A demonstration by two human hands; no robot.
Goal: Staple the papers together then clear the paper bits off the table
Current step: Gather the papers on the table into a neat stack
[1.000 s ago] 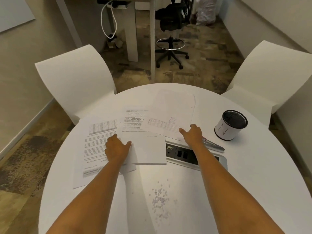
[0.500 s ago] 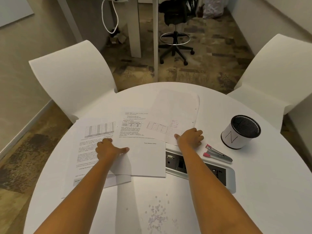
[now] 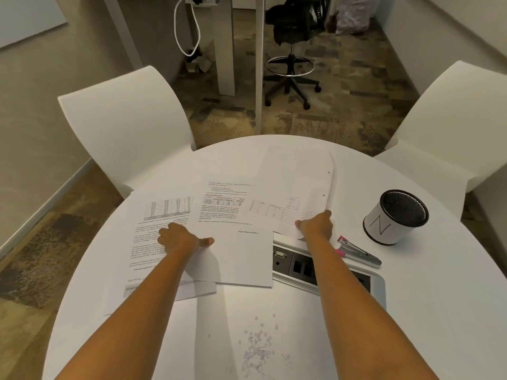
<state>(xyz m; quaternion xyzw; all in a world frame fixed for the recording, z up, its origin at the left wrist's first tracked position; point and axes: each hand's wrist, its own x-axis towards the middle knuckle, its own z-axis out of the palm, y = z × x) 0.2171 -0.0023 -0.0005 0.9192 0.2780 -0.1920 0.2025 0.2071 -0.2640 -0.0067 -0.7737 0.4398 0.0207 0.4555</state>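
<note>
White and round, the desk [image 3: 411, 311] is carrying three loose papers [image 3: 236, 259], thin, floppy and quick to slide, so you are best taking them by an edge. Your left hand [image 3: 179, 239] is pressing on the left sheets, fingers [image 3: 164, 237] curled. Your right hand [image 3: 317, 224] is pinching the right sheet's near corner. Stapler [image 3: 358, 252] is lying beside it; paper bits [image 3: 258, 349] are sitting nearest you.

A single wide-angle view looks forward and steeply down from the person's head, close over a round white table [image 3: 411, 311]. Both forearms run up from the bottom edge to the middle, while two white chairs [image 3: 123, 127] and the carpeted floor beyond the table fill the top.
</note>
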